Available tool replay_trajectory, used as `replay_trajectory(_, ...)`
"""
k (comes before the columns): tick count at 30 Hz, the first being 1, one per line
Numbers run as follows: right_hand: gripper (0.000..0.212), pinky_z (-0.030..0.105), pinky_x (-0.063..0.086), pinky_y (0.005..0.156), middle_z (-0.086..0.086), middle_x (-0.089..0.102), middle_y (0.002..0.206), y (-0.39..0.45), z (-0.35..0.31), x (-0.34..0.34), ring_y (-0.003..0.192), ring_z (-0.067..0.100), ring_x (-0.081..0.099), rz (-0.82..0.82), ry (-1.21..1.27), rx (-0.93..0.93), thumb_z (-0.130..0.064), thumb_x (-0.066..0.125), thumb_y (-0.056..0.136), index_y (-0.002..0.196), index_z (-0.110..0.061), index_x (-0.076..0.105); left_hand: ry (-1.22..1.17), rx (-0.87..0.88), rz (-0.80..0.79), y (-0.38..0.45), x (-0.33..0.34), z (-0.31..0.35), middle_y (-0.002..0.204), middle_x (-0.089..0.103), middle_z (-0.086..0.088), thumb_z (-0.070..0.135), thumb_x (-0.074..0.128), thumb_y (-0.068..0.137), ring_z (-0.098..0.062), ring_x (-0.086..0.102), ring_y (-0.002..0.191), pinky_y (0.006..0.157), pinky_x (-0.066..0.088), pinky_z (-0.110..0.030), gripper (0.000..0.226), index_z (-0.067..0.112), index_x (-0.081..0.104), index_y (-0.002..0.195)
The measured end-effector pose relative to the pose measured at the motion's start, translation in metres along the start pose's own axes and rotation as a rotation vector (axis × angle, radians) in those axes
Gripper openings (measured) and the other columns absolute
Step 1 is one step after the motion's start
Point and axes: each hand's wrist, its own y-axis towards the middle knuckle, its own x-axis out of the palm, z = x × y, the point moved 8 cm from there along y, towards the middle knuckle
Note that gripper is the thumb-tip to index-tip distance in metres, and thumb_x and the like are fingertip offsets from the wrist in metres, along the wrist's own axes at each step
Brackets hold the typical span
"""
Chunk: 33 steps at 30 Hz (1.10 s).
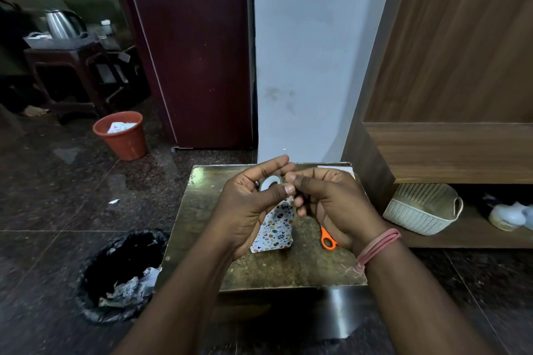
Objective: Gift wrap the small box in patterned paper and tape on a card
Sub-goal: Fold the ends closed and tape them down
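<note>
Clear tape: we hold the roll (270, 181) in our left hand (250, 204), fingers curled round it.
Right hand (326, 199): pinches at the roll's edge; whether the tape end is caught we cannot tell.
Wrapped box (275, 229): on table (202, 210), directly below both hands.
Scissors (327, 238): under our right hand.
Risk: the strip may fold onto itself or tear crooked.

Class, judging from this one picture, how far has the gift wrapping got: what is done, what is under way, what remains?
Done: the box on the table already wears patterned paper. Under way: the left hand holds the tape roll while the right hand pinches at its edge. Left: taping on a card; none is clearly visible. Orange scissors lie nearby.
</note>
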Motion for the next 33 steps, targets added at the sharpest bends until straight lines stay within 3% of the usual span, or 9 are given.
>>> replay_trajectory(5,0.009,0.019,0.048,0.047,0.003,0.061,0.064,-0.004,0.013,0.007,0.055,0.010,0.055,0.015,0.124,0.209,-0.006,0.065,0.093,0.097,-0.001,0.071,0.044,0.085,0.003,-0.003,0.002,0.006,0.129,0.071,-0.011,-0.003,0.073,0.076,-0.022,0.062,0.130,0.106,0.052,-0.032,0.057,0.007,0.065,0.132)
replay_trajectory(9,0.017,0.021,0.056,0.054,0.005,0.062,0.071,-0.007,0.013,0.012,0.061,0.011,0.059,-0.075,0.199,0.280,-0.012,0.074,0.081,0.095,-0.003,0.071,0.037,0.080,-0.045,-0.005,0.007,0.007,0.132,0.070,-0.009,-0.002,0.070,0.079,-0.020,0.061,0.131,0.104,0.053,-0.029,0.058,0.007,0.061,0.135)
replay_trajectory(14,0.046,0.026,0.059,0.061,0.009,0.067,0.084,-0.006,0.009,0.008,0.070,0.017,0.065,-0.121,0.213,0.238,-0.036,0.063,0.094,0.128,-0.004,0.061,-0.087,0.063,-0.046,-0.003,0.013,0.001,0.140,0.064,-0.011,-0.003,0.066,0.083,-0.020,0.059,0.133,0.104,0.052,-0.028,0.059,0.004,0.056,0.141)
replay_trajectory(20,0.052,0.030,0.060,0.063,0.020,0.071,0.098,-0.006,0.004,0.012,0.075,0.027,0.069,-0.176,0.183,0.098,0.004,0.069,0.078,0.127,0.005,0.051,-0.156,0.068,-0.003,-0.001,0.010,-0.003,0.147,0.060,-0.003,0.008,0.069,0.090,-0.019,0.056,0.136,0.081,0.056,-0.022,0.058,0.011,0.052,0.146)
replay_trajectory(23,0.045,0.030,0.060,0.060,0.021,0.071,0.089,-0.004,0.000,0.003,0.067,0.027,0.068,-0.105,0.147,0.071,0.010,0.070,0.075,0.114,0.000,0.051,-0.136,0.068,-0.009,0.000,0.012,-0.005,0.148,0.059,-0.002,0.016,0.071,0.085,-0.019,0.053,0.139,0.103,0.052,-0.034,0.065,0.012,0.051,0.147)
replay_trajectory(25,0.038,0.030,0.057,0.054,0.026,0.070,0.091,-0.001,-0.003,-0.019,0.062,0.026,0.067,0.008,0.000,0.060,0.016,0.068,0.081,0.106,-0.004,0.049,-0.150,0.077,0.005,0.001,0.009,-0.003,0.146,0.061,-0.003,0.013,0.071,0.087,-0.016,0.051,0.141,0.120,0.035,-0.036,0.062,0.011,0.052,0.145)
replay_trajectory(27,0.033,0.031,0.055,0.053,0.023,0.069,0.090,0.001,-0.003,-0.055,0.059,0.021,0.066,0.159,-0.335,0.045,0.016,0.066,0.086,0.099,-0.009,0.049,-0.139,0.078,0.021,0.001,0.004,-0.001,0.144,0.062,-0.003,0.008,0.068,0.091,-0.012,0.051,0.140,0.124,0.029,-0.036,0.055,0.012,0.054,0.144)
replay_trajectory(31,0.016,0.037,0.053,0.076,0.008,0.069,0.087,0.004,0.007,-0.114,0.082,0.030,0.067,0.361,-1.236,0.084,-0.004,0.062,0.087,0.095,-0.016,0.054,-0.153,0.023,0.040,-0.001,0.001,-0.005,0.139,0.066,-0.010,0.010,0.061,0.088,-0.022,0.059,0.133,0.120,0.039,-0.042,0.052,0.007,0.058,0.140)
replay_trajectory(33,0.014,0.034,0.051,0.081,0.013,0.070,0.095,0.003,0.015,-0.127,0.094,0.033,0.067,0.382,-1.393,0.169,-0.007,0.061,0.088,0.100,-0.013,0.056,-0.150,-0.007,0.026,-0.003,0.005,-0.008,0.135,0.068,-0.014,0.010,0.060,0.090,-0.029,0.063,0.128,0.111,0.049,-0.041,0.048,0.004,0.059,0.138)
